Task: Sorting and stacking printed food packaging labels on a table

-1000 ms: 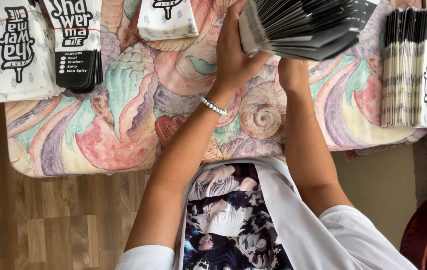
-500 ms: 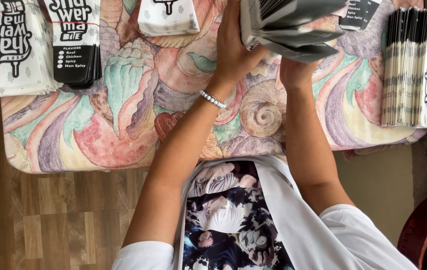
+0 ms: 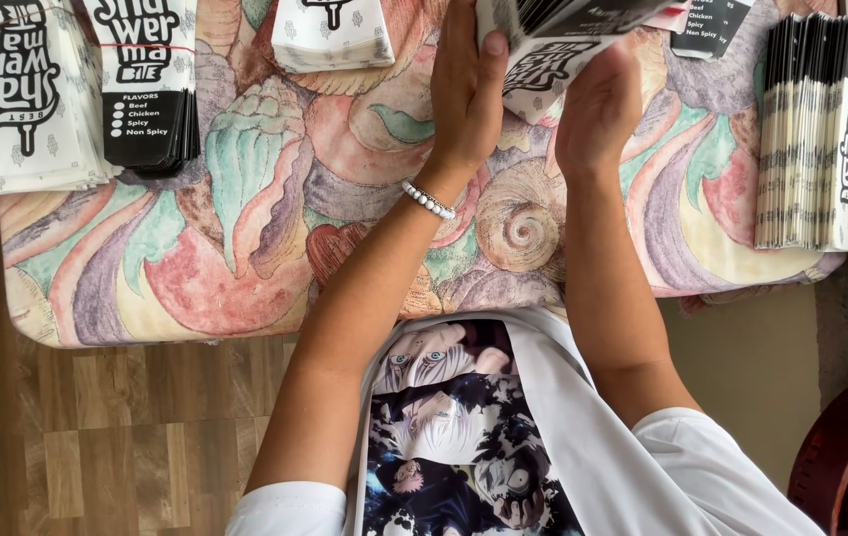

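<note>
Nearest of all, at the bottom of the head view, lies the person's own white T-shirt (image 3: 583, 437) with a dark cartoon print down the chest; beside it on the left runs a wood-plank floor (image 3: 96, 427), and at the lower right corner curves the arm of a dark red wooden chair (image 3: 846, 447); farther out, both bare forearms reach over the near edge of a table covered with a pastel cloth (image 3: 245, 268) painted with seashells and swirls; the left wrist wears a white bead bracelet (image 3: 429, 201); beyond it the left hand (image 3: 466, 84) is closed on the left end of a thick stack of black-and-white paper bags (image 3: 568, 40), thumb laid on top of the stack and fingers out of sight behind it; the right hand (image 3: 598, 109) is cupped under the same stack just beside the left, palm up against its underside, fingertips hidden by the paper; the stack itself is lifted off the cloth near the far middle of the table, its upper part cut off by the frame edge; well apart on the right lies a fanned pile of like bags (image 3: 826, 139), edges turned toward the person; on the far left rest two rubber-banded bundles, one white-faced bundle (image 3: 27, 99) and, touching it, one black-faced bundle (image 3: 146, 84); between those and the hands a small white packet pile (image 3: 333, 35) sits at the far edge.
</note>
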